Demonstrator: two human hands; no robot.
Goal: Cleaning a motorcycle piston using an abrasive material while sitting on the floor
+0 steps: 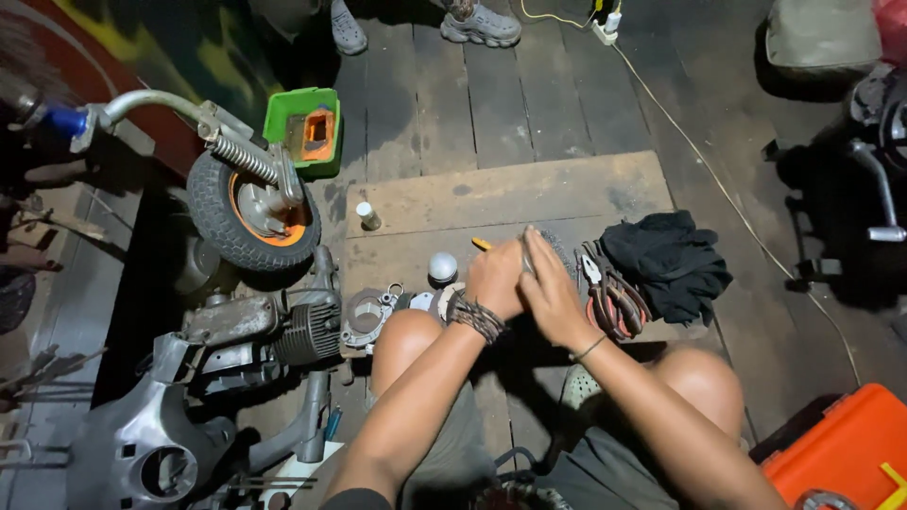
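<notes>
A seated person's two hands meet over a wooden board [510, 194] on a dark plank floor [472, 104], knees raised on either side. The left hand [493, 279], a braided band at its wrist, and the right hand [551, 295] press together, both closed around a small grey metal part [525, 260] held just above the board; the part is mostly hidden by the fingers, and its kind cannot be told. A yellow-handled tool [482, 244] lies just behind the left hand.

Close to the right hand, a cluster of pliers [609, 293] with red and black grips rests on the board, touching a heap of black cloth [669, 260]. Near the left hand sit a pale round ball [442, 266], a small white bottle [367, 216] and a round metal engine piece [364, 316]. Further left, a stripped scooter frame [246, 331] lies beside a small wheel with an orange rim [253, 210] and a green container [304, 127]. An orange case [846, 449] fills the lower right corner. A pale cable [699, 156] crosses the floor, and another person's shoes [477, 24] stand at the top edge.
</notes>
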